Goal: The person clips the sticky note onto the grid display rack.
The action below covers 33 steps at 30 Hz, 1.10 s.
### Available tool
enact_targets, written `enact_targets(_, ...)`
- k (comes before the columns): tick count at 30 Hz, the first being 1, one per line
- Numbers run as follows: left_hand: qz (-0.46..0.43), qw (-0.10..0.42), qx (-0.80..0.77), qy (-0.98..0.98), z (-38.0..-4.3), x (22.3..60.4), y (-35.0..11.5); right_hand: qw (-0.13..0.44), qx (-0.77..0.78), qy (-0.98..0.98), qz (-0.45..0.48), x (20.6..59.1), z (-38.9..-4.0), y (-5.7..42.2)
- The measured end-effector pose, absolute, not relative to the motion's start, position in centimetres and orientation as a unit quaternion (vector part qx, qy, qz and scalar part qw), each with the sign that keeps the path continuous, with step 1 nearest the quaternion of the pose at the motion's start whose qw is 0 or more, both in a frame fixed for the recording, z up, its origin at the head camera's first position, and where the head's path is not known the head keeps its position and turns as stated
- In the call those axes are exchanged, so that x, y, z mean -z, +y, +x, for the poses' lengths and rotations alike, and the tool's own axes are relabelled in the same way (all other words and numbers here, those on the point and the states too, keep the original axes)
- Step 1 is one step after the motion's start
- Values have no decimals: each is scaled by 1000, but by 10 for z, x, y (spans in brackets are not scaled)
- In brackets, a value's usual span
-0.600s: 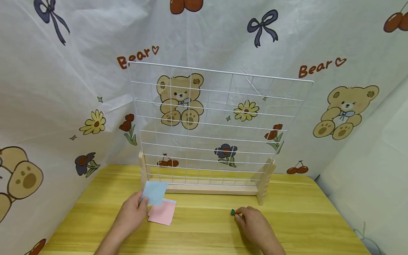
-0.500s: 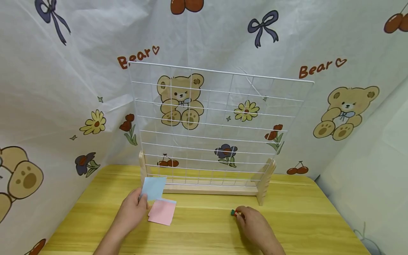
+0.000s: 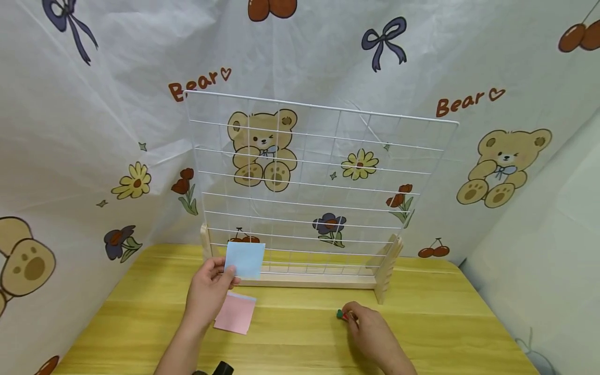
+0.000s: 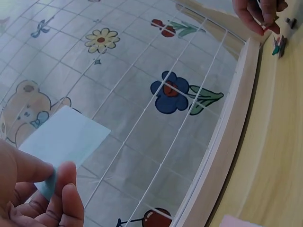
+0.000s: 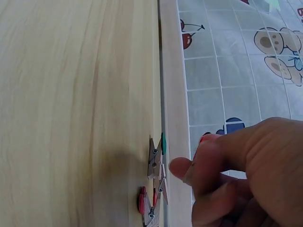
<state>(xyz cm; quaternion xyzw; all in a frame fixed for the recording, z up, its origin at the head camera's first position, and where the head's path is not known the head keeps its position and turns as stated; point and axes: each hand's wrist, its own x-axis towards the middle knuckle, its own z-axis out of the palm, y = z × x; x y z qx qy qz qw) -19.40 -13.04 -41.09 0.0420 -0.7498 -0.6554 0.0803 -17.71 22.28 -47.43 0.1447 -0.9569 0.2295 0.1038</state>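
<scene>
A pale cloth (image 3: 300, 57) printed with bears, bows, flowers and cherries hangs behind a yellowish wood-grain table (image 3: 300, 341), filling most of the head view. Near the table's far edge stands a white wire grid (image 3: 304, 202), its lower part set in a light wooden stand (image 3: 309, 282) with an upright at each end. The left hand (image 3: 208, 291) is raised in front of the grid's lower left part, pinching a light blue paper square (image 3: 245, 260) by one corner between thumb and fingers; the sheet is held up off the table, facing the head camera, and whether it touches the wires I cannot tell. Below it, a pink paper pile (image 3: 235, 313) lies on the table, with a bluish strip along its far edge. The right hand (image 3: 372, 330) is low over the table, in front of the stand's right side, thumb and forefinger drawn together on a small red-tinted clip (image 5: 206, 138), probably a clothespin, though the fingers hide most of it. Just beside these fingertips, a few small clothespins lie close together on the table, among them a green one (image 5: 154, 163) and a red one (image 5: 147, 208).
</scene>
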Motion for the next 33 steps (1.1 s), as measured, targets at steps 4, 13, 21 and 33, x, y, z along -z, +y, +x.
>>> enact_targets(4, 48, 81, 682, -725, -199, 412, -120, 93, -253, -952, 142, 474, -177, 222)
enact_targets(13, 60, 92, 700, -705, -211, 412, -110, 55, -277, -949, 141, 472, -177, 221)
enact_targets(21, 68, 131, 713, -685, -228, 419, -102, 58, -302, -943, 130, 465, -176, 218)
enact_targets(33, 22, 110, 768, -630, -242, 448, -106, 100, -291, -942, 134, 462, -176, 218)
